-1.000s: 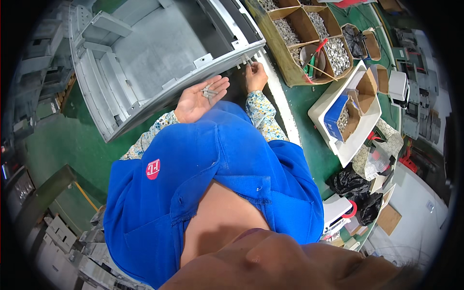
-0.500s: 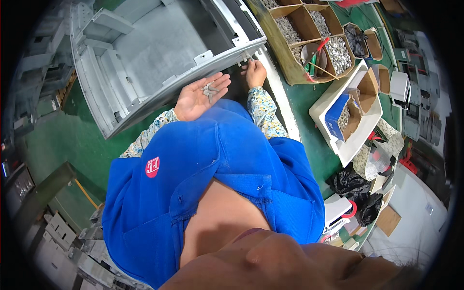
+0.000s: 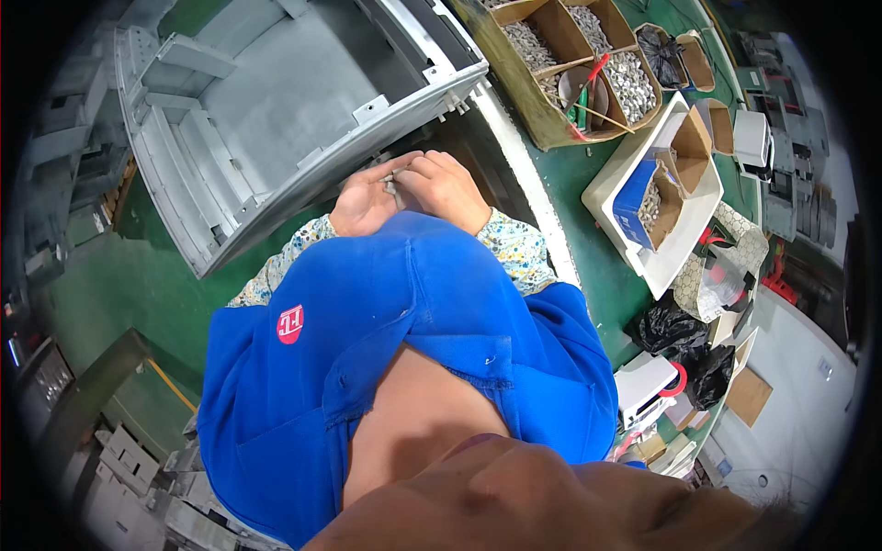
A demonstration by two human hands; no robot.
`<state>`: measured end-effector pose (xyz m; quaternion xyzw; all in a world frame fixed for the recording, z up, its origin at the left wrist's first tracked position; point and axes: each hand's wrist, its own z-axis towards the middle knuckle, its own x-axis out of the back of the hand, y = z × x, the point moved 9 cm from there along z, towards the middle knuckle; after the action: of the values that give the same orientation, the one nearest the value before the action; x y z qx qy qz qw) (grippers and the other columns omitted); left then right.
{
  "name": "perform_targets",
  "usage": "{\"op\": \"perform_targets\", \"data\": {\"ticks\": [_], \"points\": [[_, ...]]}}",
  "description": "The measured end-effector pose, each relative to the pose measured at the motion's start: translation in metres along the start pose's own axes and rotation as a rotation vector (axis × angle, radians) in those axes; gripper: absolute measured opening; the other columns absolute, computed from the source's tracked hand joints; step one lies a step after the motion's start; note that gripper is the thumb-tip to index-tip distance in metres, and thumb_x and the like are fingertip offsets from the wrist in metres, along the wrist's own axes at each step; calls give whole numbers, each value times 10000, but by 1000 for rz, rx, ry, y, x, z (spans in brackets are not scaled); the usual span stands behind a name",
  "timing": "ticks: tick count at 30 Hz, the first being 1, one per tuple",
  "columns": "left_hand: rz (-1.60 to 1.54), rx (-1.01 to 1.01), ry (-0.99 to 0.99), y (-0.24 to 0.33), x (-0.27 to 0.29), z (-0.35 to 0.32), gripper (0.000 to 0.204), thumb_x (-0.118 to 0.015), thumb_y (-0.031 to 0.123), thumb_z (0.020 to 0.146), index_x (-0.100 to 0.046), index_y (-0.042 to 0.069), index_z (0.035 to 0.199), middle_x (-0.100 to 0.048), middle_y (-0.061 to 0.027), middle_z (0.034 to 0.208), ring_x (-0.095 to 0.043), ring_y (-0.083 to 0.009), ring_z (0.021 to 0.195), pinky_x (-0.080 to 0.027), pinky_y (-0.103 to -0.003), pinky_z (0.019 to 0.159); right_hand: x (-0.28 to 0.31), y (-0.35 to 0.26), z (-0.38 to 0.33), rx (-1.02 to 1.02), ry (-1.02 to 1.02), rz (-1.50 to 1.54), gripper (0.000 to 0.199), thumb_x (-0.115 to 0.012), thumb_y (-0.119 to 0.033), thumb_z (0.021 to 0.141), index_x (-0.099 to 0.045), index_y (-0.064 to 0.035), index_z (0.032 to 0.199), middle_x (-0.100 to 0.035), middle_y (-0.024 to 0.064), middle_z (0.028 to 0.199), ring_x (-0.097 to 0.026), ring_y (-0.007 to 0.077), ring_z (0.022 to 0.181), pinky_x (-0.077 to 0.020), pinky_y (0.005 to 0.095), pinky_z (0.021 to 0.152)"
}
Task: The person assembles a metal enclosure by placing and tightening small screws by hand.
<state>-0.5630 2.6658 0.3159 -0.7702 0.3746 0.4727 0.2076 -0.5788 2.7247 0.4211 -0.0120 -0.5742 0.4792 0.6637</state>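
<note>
Half a second on, the right hand (image 3: 450, 191) had come away from the corner of the grey cabinet (image 3: 294, 124) and closed in over the left hand (image 3: 361, 204). Its fingertips were lost to me behind its own knuckles, so I could not tell whether they gripped anything. Cupped palm up, the left hand held small grey pieces (image 3: 391, 186), partly covered by the right; I made out two or so, but no sure count. The cabinet, one open shell of smooth painted sheet metal, ran out of sight at the top, and a few short pegs (image 3: 455, 106) jutted from its near corner.

Beyond a white strip (image 3: 524, 174) stood one brown divided box (image 3: 528, 119), its far end cut off. Four compartments showed well, filled with dull or shiny metal bits; one was half hidden under a round disc and a red-handled tool (image 3: 598, 68). One thin stick (image 3: 602, 118) lay across its near side. Farther right, one white plastic tray (image 3: 656, 278) carried one blue carton (image 3: 632, 207) of loose pieces, and two crumpled black bags (image 3: 666, 326) sat below.
</note>
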Motion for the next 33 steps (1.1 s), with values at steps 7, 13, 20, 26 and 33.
{"op": "perform_targets", "data": {"ticks": [7, 13, 20, 26, 33], "points": [[120, -64, 177, 2, 5, -9, 365, -379, 133, 896, -371, -76, 1195, -460, -176, 1174, -452, -252, 1114, -370, -347, 983, -34, 117, -54, -682, 475, 900, 191, -536, -13, 792, -604, 4, 969, -588, 70, 855, -551, 108, 646, -449, 235, 613], [101, -68, 166, 3, 6, -19, 381, -386, 102, 888, -351, -100, 1209, -422, -194, 1217, -417, -267, 1155, -367, -340, 993, -107, 196, -78, -1053, 708, 1112, 123, -571, -26, 789, -575, 64, 872, -617, 91, 763, -612, 136, 654, -478, 221, 561], [89, -98, 171, 11, 9, -27, 389, -382, 97, 886, -335, -83, 1228, -410, -184, 1239, -411, -257, 1164, -365, -337, 992, -110, 205, -75, -1045, 709, 838, 108, -593, -32, 759, -581, 59, 817, -622, 82, 668, -613, 128, 591, -479, 213, 573], [94, -111, 73, 16, 0, -27, 388, -349, 106, 897, -323, -59, 1247, -364, -169, 1297, -378, -260, 1195, -344, -351, 1005, -103, 208, -76, -999, 718, 632, 109, -613, -43, 733, -594, 35, 808, -624, 61, 665, -600, 105, 590, -475, 226, 585], [68, -141, 54, 18, -7, -25, 387, -339, 120, 905, -323, -46, 1253, -336, -151, 1324, -337, -266, 1225, -318, -366, 1018, -85, 194, -69, -899, 739, 449, 112, -620, -57, 738, -593, 31, 802, -618, 59, 676, -589, 100, 595, -473, 225, 588]]}}
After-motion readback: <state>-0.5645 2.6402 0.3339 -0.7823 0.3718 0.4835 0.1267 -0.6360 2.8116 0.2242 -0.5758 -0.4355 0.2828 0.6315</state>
